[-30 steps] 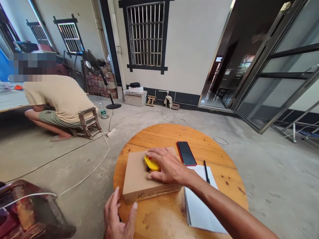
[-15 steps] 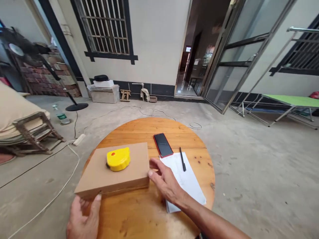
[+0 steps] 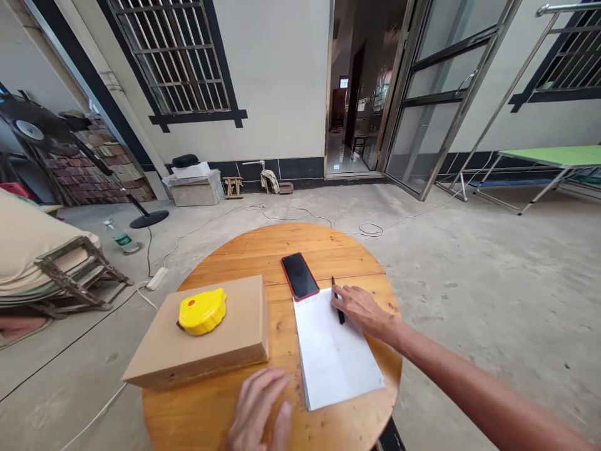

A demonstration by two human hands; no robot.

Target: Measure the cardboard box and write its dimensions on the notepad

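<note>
My right hand point(image 3: 361, 310) is at the black pen point(image 3: 340, 313), its fingers closed over the barrel; the pen lies along the upper right part of a stack of white paper point(image 3: 335, 363). My left hand point(image 3: 260, 407) hovers near the table's front edge, empty, thumb and fingers apart, between the cardboard box point(image 3: 235, 322) and the paper. On top of the box rests a yellow tape measure point(image 3: 203, 311) with a red button. A dark phone in a red case point(image 3: 299, 275) lies just beyond the paper's top edge.
All this is on a round wooden table point(image 3: 300, 238). To the left are a folding chair point(image 3: 79, 269), a standing fan point(image 3: 149, 219), a water bottle point(image 3: 123, 238) and a power strip point(image 3: 157, 279). Cables cross the concrete floor. A green-topped cot point(image 3: 554, 156) stands at right.
Both hands have left the box. My right hand has moved right and forward onto the pen; my left hand has moved right. The box appears shifted slightly left as the view changed.
</note>
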